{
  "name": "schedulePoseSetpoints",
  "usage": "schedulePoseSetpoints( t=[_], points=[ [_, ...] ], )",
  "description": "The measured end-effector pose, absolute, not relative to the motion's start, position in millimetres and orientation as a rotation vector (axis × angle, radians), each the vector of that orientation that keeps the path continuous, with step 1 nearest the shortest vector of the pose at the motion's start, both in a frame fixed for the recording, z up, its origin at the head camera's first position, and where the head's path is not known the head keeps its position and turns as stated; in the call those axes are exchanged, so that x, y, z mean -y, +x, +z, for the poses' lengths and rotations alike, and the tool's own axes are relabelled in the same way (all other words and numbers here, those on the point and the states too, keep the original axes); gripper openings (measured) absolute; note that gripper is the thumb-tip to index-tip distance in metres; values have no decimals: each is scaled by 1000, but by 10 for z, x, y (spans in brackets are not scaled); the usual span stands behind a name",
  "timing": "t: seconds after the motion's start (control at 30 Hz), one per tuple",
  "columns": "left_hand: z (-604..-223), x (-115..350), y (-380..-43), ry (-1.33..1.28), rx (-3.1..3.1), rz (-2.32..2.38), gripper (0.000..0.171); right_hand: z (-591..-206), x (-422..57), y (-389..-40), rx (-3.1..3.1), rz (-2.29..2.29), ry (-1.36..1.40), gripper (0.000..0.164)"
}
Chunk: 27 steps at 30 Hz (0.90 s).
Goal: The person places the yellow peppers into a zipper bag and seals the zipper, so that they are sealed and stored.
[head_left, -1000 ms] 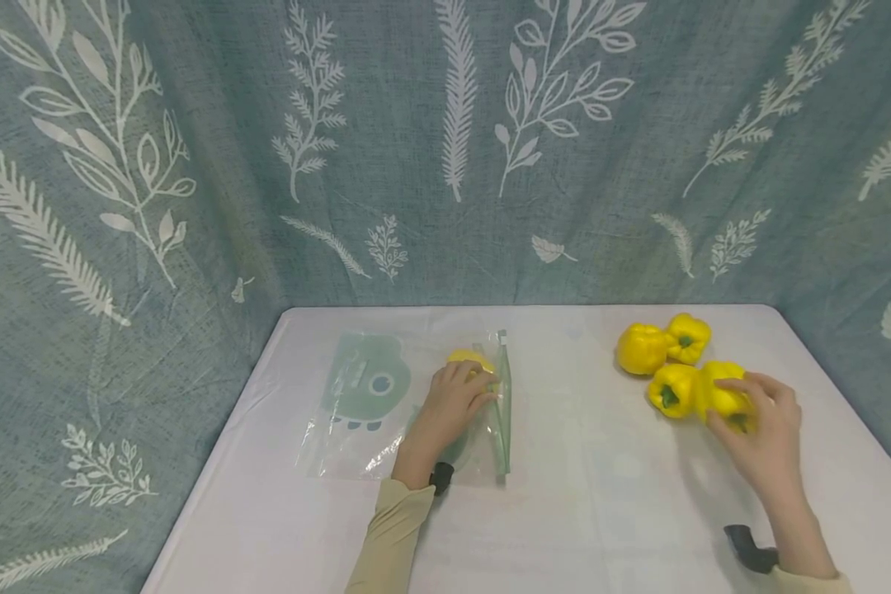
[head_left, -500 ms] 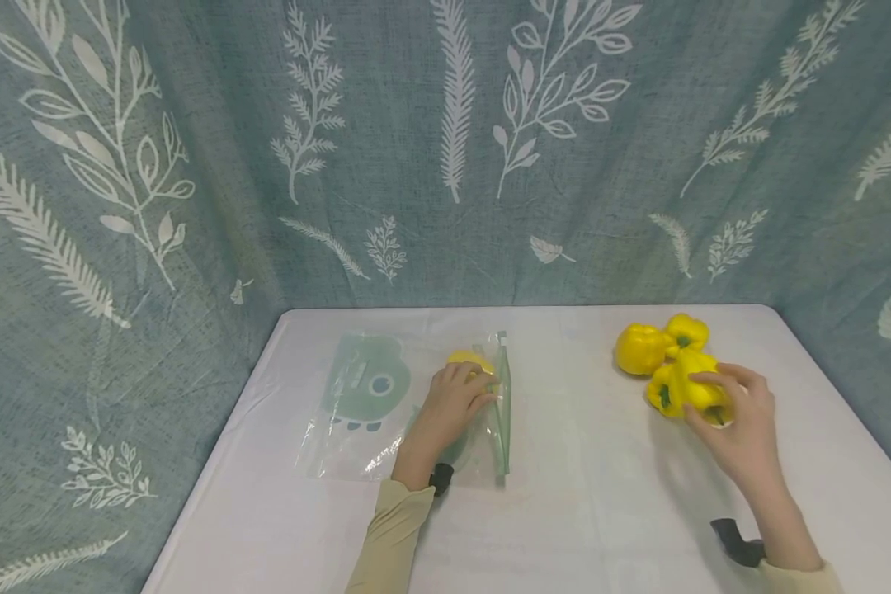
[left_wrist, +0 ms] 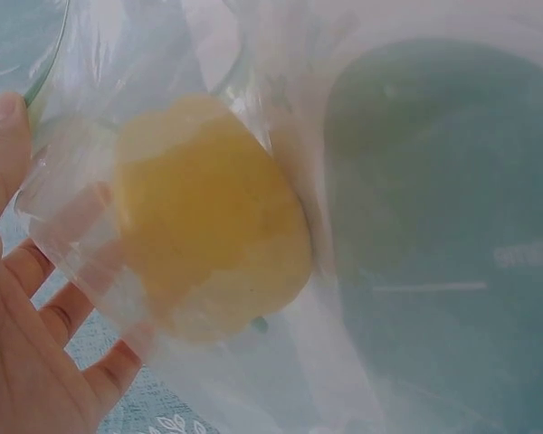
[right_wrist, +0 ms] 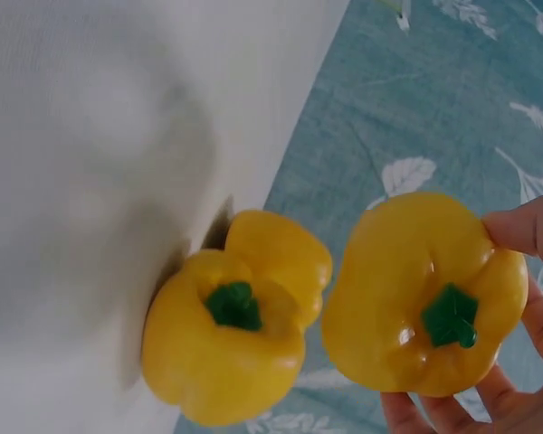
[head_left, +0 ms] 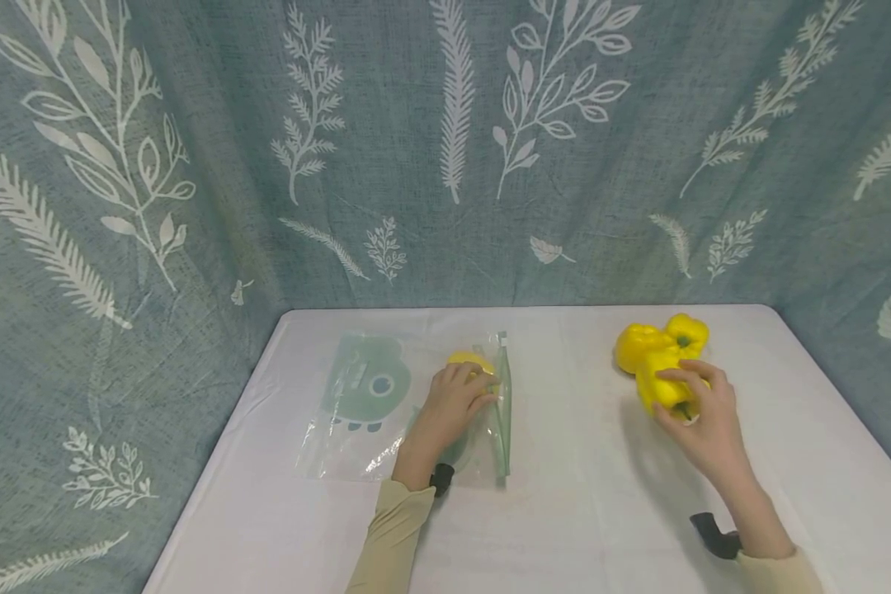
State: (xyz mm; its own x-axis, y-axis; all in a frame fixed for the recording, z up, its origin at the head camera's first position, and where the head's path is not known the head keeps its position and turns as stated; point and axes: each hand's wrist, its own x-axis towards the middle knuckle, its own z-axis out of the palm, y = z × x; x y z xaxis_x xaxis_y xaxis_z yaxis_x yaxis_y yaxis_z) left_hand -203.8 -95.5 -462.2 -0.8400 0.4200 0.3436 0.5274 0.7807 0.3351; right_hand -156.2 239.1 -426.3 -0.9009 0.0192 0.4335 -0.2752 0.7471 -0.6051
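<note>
My right hand [head_left: 705, 429] grips a yellow bell pepper [head_left: 661, 381], thumb on one side and fingers on the other. Its green stem shows in the right wrist view, where the pepper [right_wrist: 416, 298] is held apart from two others. On the left, my left hand [head_left: 449, 408] holds the clear zip bag [head_left: 505, 429] near its green-edged end. Through the plastic, the left wrist view shows a yellow bell pepper [left_wrist: 208, 217] inside the bag, close to my fingers [left_wrist: 68, 312]. A pale green cartoon print [head_left: 367, 384] covers part of the bag.
Two yellow bell peppers, one at the left [head_left: 634, 346] and one at the back [head_left: 688, 332], stand beyond the held one. A white cloth [head_left: 564, 495] covers the table, and a leaf-patterned curtain [head_left: 416, 165] hangs along its back and sides.
My right hand has carried the bell pepper to the left, and it now hides the pepper that was in front of the group. My left hand and the bag have stayed put.
</note>
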Motion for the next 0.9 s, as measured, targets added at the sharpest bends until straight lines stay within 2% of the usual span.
schedulePoseSetpoints(
  t=[0.9],
  points=[
    [-4593, 941, -2029, -743, 2717, -626, 28, -4521, -2010, -1690, 2532, 1038, 492, 45]
  ],
)
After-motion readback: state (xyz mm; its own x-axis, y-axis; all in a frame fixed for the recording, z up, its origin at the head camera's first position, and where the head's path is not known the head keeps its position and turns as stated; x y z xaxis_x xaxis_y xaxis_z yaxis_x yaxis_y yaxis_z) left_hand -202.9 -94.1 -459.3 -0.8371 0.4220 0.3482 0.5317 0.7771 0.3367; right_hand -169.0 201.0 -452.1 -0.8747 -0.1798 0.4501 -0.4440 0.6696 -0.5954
